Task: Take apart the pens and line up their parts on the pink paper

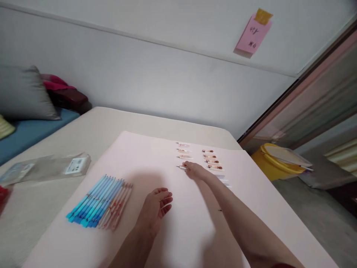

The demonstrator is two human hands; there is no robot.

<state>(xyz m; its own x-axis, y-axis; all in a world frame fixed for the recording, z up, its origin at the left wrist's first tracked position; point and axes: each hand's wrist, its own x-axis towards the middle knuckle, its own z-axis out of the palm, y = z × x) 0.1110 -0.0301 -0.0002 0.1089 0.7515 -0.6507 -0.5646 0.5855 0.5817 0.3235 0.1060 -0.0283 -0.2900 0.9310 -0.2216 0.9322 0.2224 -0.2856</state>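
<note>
My right hand [192, 170] reaches across a pale pink sheet [156, 152], its fingers pinched on a slim whitish pen-like piece [180, 167] with a dark tip pointing left. Just beyond it, several similar pieces [184, 157] lie in a column. A second column of pieces with brown and orange decoration [214, 162] is to its right. My left hand [160, 203] hovers over the sheet with loosely curled fingers apart, holding nothing. Left of it lie several blue pens [96, 203] in a row, side by side with several clear pens with reddish prints [118, 206].
A flattened clear plastic bag [52, 167] with a white label lies left of the sheet on the beige surface [106, 121]. A yellow bin [273, 162] stands right of the table. A grey cushion [26, 93] is at far left, and a pink note [253, 35] hangs on the wall.
</note>
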